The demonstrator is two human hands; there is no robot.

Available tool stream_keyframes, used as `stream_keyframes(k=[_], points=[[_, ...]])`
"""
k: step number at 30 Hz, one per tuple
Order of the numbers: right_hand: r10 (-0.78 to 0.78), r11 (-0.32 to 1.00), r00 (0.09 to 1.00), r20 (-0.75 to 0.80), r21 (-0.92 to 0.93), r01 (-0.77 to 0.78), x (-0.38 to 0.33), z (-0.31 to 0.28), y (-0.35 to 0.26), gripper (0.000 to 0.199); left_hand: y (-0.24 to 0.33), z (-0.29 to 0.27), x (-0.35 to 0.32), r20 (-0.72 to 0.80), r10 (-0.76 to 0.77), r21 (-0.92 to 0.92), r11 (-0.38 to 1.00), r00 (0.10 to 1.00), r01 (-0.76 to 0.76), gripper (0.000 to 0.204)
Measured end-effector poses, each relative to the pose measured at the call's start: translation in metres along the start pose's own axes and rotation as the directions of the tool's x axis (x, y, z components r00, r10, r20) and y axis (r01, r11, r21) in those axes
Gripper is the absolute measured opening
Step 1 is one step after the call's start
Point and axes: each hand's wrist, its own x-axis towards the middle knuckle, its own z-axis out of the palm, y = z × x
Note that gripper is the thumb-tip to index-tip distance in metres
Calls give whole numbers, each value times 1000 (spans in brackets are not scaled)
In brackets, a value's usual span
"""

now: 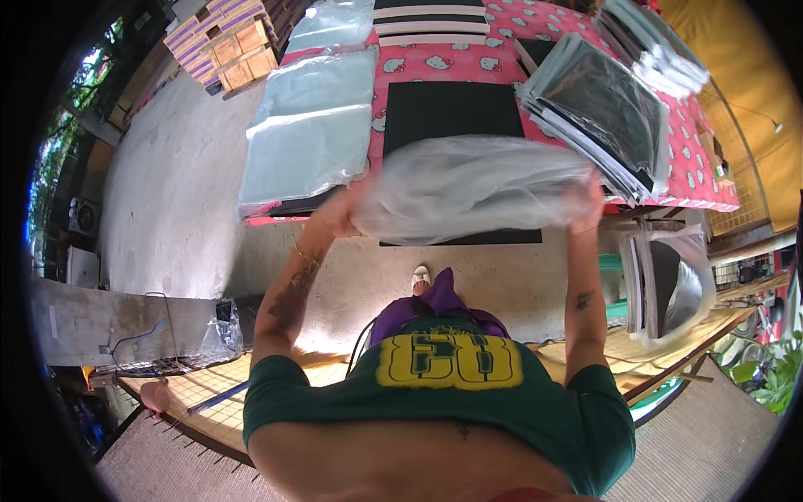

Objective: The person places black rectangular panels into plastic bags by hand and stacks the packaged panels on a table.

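Observation:
Between my two hands a clear plastic bag (468, 184) is stretched out sideways, blurred by motion. My left hand (341, 209) grips its left end and my right hand (588, 203) its right end; both hands look closed, though the fingers are smeared. Under the bag lies a flat black board (452, 109) at the table's near edge, its middle hidden by the plastic. Left of it is a pile of clear plastic bags (309, 125). To the right, a leaning stack of plastic-wrapped boards (602, 109) lies at an angle.
The table wears a pink patterned cloth (439, 63). White and black boards (431, 25) are stacked at its far side. More wrapped pieces (661, 58) lie at the far right. A bagged stack of boards (665, 280) stands below the right edge. Boxes (238, 50) sit on the concrete floor (180, 159).

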Motion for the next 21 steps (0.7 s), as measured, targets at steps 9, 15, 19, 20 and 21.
stream_keyframes(k=[9,15,19,20,21], points=[[266,828,933,243,-552,-93,-3,-36,-13,36,104,81,-1,305,18,-436,891,952,123,50],[481,877,724,494,-269,-399,13,-45,-37,62,73,79,14,-267,30,364,929,963,72,31],[757,482,609,235,-831,-278,-18,-68,-9,32,77,25,17,-120,274,-121,950,954,-288,30],[659,674,676,329,-658,-337,-26,-81,-4,26,67,22,16,-101,292,-202,930,951,-307,31],[572,784,739,354,-501,-367,-36,-96,0,23,51,22,10,-188,205,-185,953,961,-240,31]])
